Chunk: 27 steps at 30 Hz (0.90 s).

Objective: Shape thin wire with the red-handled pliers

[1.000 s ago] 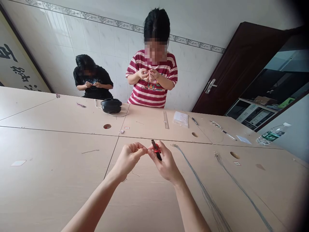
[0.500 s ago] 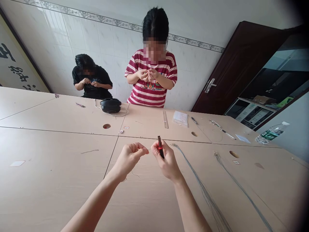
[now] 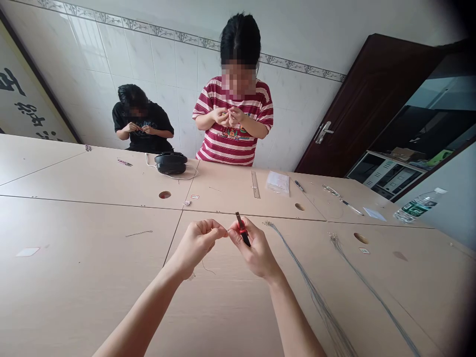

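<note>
Over the middle of the table, my left hand (image 3: 199, 245) is closed in a pinch, thumb against forefinger. A thin cord (image 3: 208, 268) trails below it, and the bit between the fingertips is too small to make out clearly. My right hand (image 3: 255, 248) is wrapped round a small black-and-red hand tool (image 3: 242, 229), whose dark narrow end points up and away. The right thumb and forefinger meet the left fingertips. To the right of that hand lies a bundle of grey cords (image 3: 297, 264) with metallic ends.
A second cord bundle (image 3: 366, 282) lies farther right. Beyond are a ruler (image 3: 255, 184), a plastic bag (image 3: 277, 183), a pen (image 3: 351, 207) and a water bottle (image 3: 420, 205). A black headset (image 3: 170, 162) sits near two people across the table, whose hands are raised together.
The black-and-red tool has tilted to the left in my right hand. My right fingertips have moved left, up against the left ones. The left hand has barely shifted.
</note>
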Each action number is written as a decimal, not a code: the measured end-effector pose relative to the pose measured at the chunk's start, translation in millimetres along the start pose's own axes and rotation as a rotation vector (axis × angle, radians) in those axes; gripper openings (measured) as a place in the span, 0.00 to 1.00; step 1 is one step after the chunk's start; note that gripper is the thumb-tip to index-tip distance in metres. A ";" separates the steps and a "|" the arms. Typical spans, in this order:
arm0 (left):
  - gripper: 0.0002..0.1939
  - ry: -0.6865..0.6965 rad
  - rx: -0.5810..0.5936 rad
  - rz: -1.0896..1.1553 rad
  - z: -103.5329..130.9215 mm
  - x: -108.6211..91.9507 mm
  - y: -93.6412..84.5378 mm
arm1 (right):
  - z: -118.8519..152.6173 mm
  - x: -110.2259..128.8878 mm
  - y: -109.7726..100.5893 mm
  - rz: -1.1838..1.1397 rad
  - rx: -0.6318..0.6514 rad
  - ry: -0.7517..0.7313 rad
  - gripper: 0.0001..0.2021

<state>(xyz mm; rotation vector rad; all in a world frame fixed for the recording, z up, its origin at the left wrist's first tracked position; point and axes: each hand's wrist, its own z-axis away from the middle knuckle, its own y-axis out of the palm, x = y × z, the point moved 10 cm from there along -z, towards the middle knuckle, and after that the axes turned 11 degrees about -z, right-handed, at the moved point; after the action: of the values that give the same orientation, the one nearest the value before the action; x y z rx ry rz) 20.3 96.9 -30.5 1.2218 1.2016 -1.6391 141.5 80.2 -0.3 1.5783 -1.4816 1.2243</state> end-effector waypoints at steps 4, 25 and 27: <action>0.10 0.003 -0.022 -0.031 2.2 -1.6 -1.0 | 0.1 1.8 -1.8 0.052 -0.013 -0.022 0.10; 0.07 -0.084 -0.699 -0.055 33.5 33.6 -211.2 | 0.2 2.2 -42.6 0.141 -0.220 -0.055 0.11; 0.08 -0.013 -0.977 0.008 52.4 38.6 -240.4 | 0.3 3.1 -41.5 0.157 -0.217 -0.059 0.11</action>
<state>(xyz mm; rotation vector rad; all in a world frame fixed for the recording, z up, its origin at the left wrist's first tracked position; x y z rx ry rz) -226.9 111.8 -4.0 0.5723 1.6755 -0.8171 181.9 85.2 8.2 1.3863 -1.7406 1.0671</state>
